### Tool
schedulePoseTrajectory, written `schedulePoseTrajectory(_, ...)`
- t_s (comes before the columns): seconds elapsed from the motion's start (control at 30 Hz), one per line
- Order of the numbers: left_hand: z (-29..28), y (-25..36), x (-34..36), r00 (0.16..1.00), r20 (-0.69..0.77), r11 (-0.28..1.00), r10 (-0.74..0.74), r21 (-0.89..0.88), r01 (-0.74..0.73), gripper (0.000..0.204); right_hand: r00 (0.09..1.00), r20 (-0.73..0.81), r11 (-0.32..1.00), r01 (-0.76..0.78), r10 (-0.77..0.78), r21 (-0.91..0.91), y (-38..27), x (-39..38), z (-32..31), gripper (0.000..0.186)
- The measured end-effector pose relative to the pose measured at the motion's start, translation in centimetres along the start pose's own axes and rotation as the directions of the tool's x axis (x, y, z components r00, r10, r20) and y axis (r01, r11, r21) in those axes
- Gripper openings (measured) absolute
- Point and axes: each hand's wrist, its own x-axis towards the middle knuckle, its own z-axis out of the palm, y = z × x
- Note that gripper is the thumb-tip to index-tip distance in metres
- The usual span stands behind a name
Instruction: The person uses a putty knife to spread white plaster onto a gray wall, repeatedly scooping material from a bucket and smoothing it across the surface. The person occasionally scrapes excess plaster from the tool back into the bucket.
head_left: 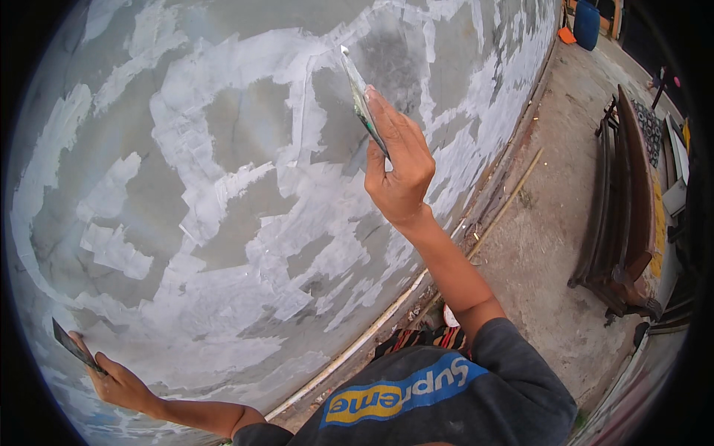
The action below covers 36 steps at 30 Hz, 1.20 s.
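Observation:
A grey wall [245, 126] patched with irregular smears of white filler takes up most of the view. My right hand [394, 163], raised toward the upper middle, grips a flat metal putty knife [355, 93] edge-on at the wall, its tip pointing up. At the lower left, my left hand [111, 379] holds a darker flat scraper blade [71, 344] close to the wall. Whether either blade touches the surface I cannot tell.
A pipe [347, 346] runs along the wall's foot; a long pole [508, 201] lies on the concrete ground [520, 260]. At right stands a dark wooden bench [617, 223] beside stacked boards [675, 193]. A blue barrel [586, 26] and an orange object [566, 36] sit at the far end.

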Motion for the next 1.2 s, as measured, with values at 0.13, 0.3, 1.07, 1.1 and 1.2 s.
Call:
schedulePoseTrajectory(0.13,0.4,0.5,0.2,1.0,-0.018,1.0,0.015,0.01,-0.015,0.036,0.995,0.06,0.994,-0.073,0.078,-0.087,-2.3,-1.4,2.3,0.066)
schedulePoseTrajectory(0.3,0.0,1.1,0.0,0.998,0.014,0.998,-0.056,0.017,0.056,0.036,0.964,0.262,0.995,-0.064,0.042,0.076,-3.2,-4.6,0.1,0.065)
schedulePoseTrajectory(1.07,-0.2,-0.1,-0.1,0.995,0.064,0.994,-0.073,-0.081,0.079,0.038,0.786,0.225,0.799,0.6,-0.576,-0.049,7.1,4.5,-0.6,0.037)
schedulePoseTrajectory(1.1,0.0,-0.2,-0.3,0.994,0.069,0.992,-0.086,-0.082,0.092,0.038,0.747,0.26,0.769,0.639,-0.612,-0.028,7.7,5.1,-0.7,0.035)
schedulePoseTrajectory(1.2,-0.1,-0.5,-0.3,0.991,0.073,0.99,-0.114,-0.07,0.119,0.038,0.747,0.24,0.762,0.646,-0.62,-0.041,8.8,6.3,-0.7,0.035)
